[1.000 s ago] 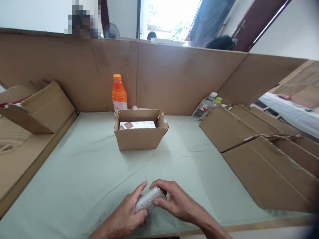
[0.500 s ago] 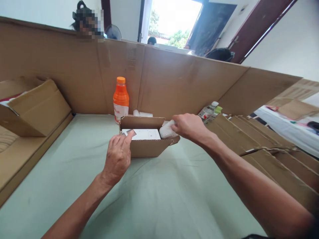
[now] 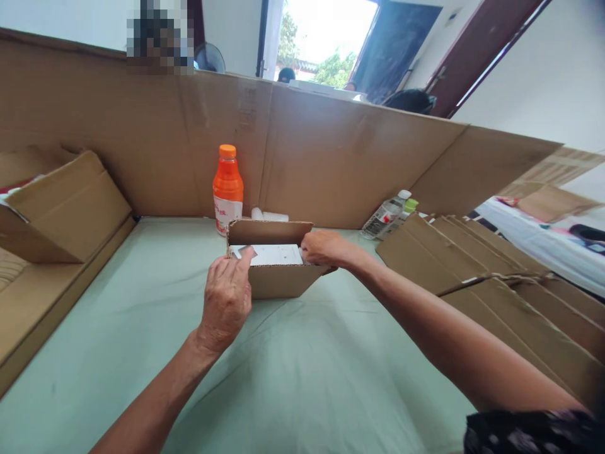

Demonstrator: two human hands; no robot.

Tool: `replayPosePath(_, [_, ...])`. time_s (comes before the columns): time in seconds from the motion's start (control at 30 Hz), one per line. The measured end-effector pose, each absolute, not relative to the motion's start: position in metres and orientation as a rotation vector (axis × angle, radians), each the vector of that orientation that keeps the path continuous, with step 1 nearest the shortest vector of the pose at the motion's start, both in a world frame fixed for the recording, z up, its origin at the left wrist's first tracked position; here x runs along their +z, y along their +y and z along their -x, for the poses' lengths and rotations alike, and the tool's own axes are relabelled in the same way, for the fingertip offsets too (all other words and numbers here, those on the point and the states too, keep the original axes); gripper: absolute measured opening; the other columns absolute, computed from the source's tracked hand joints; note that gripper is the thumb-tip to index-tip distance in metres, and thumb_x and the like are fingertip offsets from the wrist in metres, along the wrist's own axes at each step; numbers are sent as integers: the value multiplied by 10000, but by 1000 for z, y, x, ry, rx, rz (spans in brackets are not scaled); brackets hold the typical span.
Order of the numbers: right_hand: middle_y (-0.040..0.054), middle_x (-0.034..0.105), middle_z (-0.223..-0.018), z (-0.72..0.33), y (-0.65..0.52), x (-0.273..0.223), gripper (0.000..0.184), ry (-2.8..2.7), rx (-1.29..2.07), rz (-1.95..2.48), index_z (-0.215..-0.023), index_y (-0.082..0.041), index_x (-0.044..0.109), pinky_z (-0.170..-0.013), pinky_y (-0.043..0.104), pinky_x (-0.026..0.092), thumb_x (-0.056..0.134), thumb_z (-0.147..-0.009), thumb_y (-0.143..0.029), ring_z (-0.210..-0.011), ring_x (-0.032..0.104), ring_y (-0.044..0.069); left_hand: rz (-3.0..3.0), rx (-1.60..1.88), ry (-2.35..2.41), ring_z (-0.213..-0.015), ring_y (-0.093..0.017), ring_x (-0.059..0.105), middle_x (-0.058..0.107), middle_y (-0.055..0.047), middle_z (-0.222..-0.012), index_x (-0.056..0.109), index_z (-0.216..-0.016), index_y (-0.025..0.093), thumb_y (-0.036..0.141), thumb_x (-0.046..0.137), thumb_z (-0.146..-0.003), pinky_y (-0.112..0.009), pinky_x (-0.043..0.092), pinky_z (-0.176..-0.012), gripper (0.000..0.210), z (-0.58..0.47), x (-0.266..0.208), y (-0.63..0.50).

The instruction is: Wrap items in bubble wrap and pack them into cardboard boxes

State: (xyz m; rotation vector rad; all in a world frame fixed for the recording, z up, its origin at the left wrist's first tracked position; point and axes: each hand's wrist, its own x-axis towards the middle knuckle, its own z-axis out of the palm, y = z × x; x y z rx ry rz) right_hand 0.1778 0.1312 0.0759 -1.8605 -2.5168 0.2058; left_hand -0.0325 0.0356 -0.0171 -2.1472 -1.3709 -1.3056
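Note:
A small open cardboard box (image 3: pixel 278 282) stands on the pale green cloth, with a flat white box (image 3: pixel 276 255) inside it. My left hand (image 3: pixel 227 295) grips the near left edge of the cardboard box, thumb over the rim beside a small greyish patch on the white box. At the right end, my right hand (image 3: pixel 326 248) is closed and reaches down into the cardboard box. A sliver of a white wrapped bundle (image 3: pixel 303 255) shows by its fingers; the remainder is hidden.
An orange bottle (image 3: pixel 227 192) stands just behind the box, near some white rolls (image 3: pixel 271 216). To the right, a clear bottle (image 3: pixel 385 215) leans by folded cardboard (image 3: pixel 439 252). A cardboard wall (image 3: pixel 354 157) closes off the back; another carton (image 3: pixel 70 205) is at left. Beyond the wall is a person.
My right hand has moved left and down, bringing the white wrapped bundle into the right end of the cardboard box. My left hand keeps its hold on the box edge.

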Motion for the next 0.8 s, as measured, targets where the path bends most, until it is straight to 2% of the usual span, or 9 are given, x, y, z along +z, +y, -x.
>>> replayPosePath(0.1, [72, 632, -522, -175, 129, 84, 273, -2599, 202, 1912, -472, -136, 595, -622, 261, 440, 665, -734, -163, -600, 655, 158, 2166, -1304, -1366, -993, -251, 607, 689, -118, -1062, 415, -1448, 142, 7, 422, -883, -461, 481, -966, 580, 32, -14, 36])
replayPosePath(0.2, [69, 722, -720, -197, 115, 104, 192, -2546, 148, 1867, -721, -143, 726, -677, 268, 447, 626, -816, -276, -727, 678, 179, 2187, -1397, -1306, -1184, -272, 579, 674, -108, -1190, 414, -1468, 224, 45, 479, -897, -490, 459, -1036, 602, 38, -8, 24])
replayPosePath(0.27, [50, 744, -807, -227, 94, 107, 245, -2345, 85, 1793, -877, -181, 749, -684, 282, 459, 561, -875, -337, -759, 676, 191, 2147, -1498, -1339, -1326, -295, 497, 618, -92, -1327, 436, -1459, 280, 92, 549, -892, -528, 411, -1107, 608, 49, -9, 9])
replayPosePath(0.37, [57, 749, -835, -266, 63, 73, 309, -2011, 178, 1689, -942, -180, 740, -664, 302, 490, 507, -897, -378, -718, 663, 190, 2069, -1689, -1737, -1342, -305, 497, 541, -81, -1440, 452, -1451, 311, 204, 600, -896, -544, 405, -1123, 584, 69, -23, -9])
replayPosePath(0.5, [117, 719, -1130, -256, 55, -10, 495, -1857, 549, 1541, -1219, -182, 632, -624, 313, 535, 636, -791, -430, -822, 678, 221, 2063, -2136, -2255, -1300, -268, 546, 483, -114, -1500, 445, -1446, 262, 328, 600, -885, -431, 496, -1043, 586, 70, -54, 6])
replayPosePath(0.57, [112, 721, -1108, -235, 61, -34, 450, -1815, 617, 1512, -1193, -180, 617, -638, 323, 541, 608, -795, -389, -786, 673, 212, 2071, -2341, -2288, -1300, -260, 542, 568, -129, -1404, 489, -1393, 199, 337, 619, -846, -399, 485, -1046, 579, 55, -62, 27])
replayPosePath(0.67, [80, 744, -882, -228, 58, -35, 323, -1752, 612, 1591, -1034, -172, 634, -624, 341, 531, 540, -800, -373, -636, 646, 204, 1973, -2593, -2296, -1217, -257, 597, 630, -140, -1302, 515, -1342, 149, 310, 612, -813, -407, 486, -1036, 562, 21, -61, 42])
replayPosePath(0.77, [102, 748, -816, -255, 35, -20, 300, -1698, 545, 1669, -881, -207, 626, -580, 368, 526, 552, -776, -478, -636, 668, 258, 2058, -2702, -2248, -1228, -263, 595, 574, -144, -1396, 484, -1394, 171, 272, 611, -816, -412, 479, -1051, 600, -8, -55, 22])
replayPosePath(0.8, [101, 746, -783, -264, 27, -17, 303, -1682, 489, 1718, -831, -225, 620, -534, 372, 509, 563, -767, -515, -579, 647, 259, 2119, -2704, -2229, -1259, -263, 575, 550, -132, -1431, 453, -1431, 194, 259, 628, -811, -409, 464, -1074, 647, -13, -55, 10])
